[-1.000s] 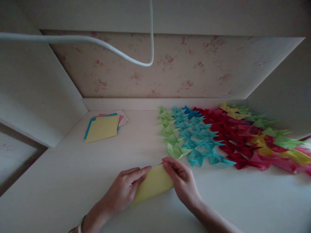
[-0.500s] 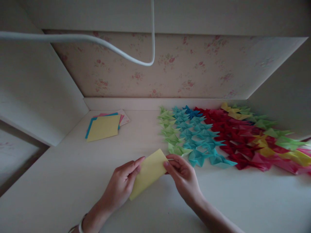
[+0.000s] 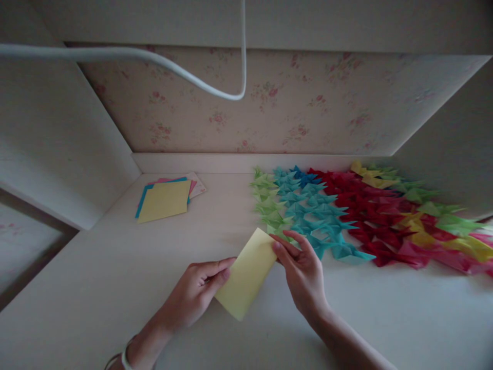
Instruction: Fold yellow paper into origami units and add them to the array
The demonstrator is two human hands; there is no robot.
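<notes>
A pale yellow sheet of paper, rectangular in outline, is held tilted above the white table between my two hands. My left hand pinches its left edge, with the thumb on top and the fingers behind. At the upper right corner, my right hand grips the paper between thumb and index finger, its other fingers partly curled. Just beyond the right hand lie rows of folded paper cranes, the nearest being light green ones and turquoise ones.
Red cranes and yellow and green ones cover the table's right side. At the back left lies a stack of square paper sheets, yellow on top. A white cable hangs in front of the floral back panel.
The yellow paper has turned steeper, its lower end swinging right. My right hand has moved slightly right and up, and my left hand has shifted a little right along the edge.
</notes>
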